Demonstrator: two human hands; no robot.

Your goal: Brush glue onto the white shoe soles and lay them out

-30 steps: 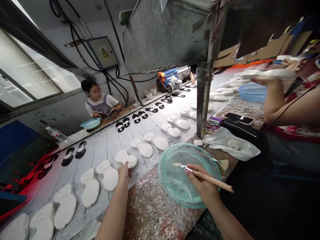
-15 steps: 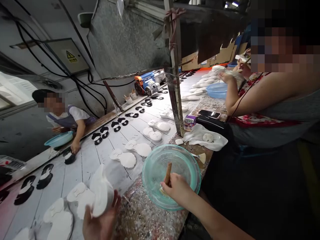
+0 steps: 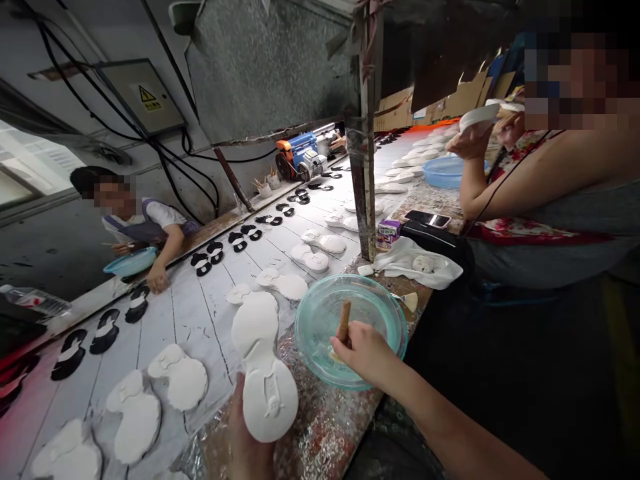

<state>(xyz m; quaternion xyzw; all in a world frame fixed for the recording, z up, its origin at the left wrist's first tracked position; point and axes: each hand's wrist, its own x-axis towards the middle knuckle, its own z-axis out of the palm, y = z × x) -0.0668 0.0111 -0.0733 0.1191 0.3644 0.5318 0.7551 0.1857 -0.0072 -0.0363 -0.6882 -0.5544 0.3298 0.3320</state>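
My left hand (image 3: pixel 245 445) grips a white shoe sole (image 3: pixel 263 370) from below and holds it up with its flat face toward me, above the near edge of the white belt (image 3: pixel 210 313). My right hand (image 3: pixel 361 348) is closed round a wooden-handled brush (image 3: pixel 344 321), whose tip dips into a clear teal plastic bowl (image 3: pixel 387 320) on the speckled bench. More white soles (image 3: pixel 183 377) lie in a row on the belt to the left.
Black soles (image 3: pixel 106 330) line the belt's far side, where a person (image 3: pixel 145 230) leans with a blue bowl (image 3: pixel 129 261). A metal post (image 3: pixel 367 167) stands behind the bowl. A person on the right (image 3: pixel 530 200) holds up a sole; a white cloth (image 3: pixel 417 263), phone and blue basin lie there.
My left hand took a white sole off the belt, lifted it and turned its flat face toward me. My right hand swung the brush down into the teal bowl.
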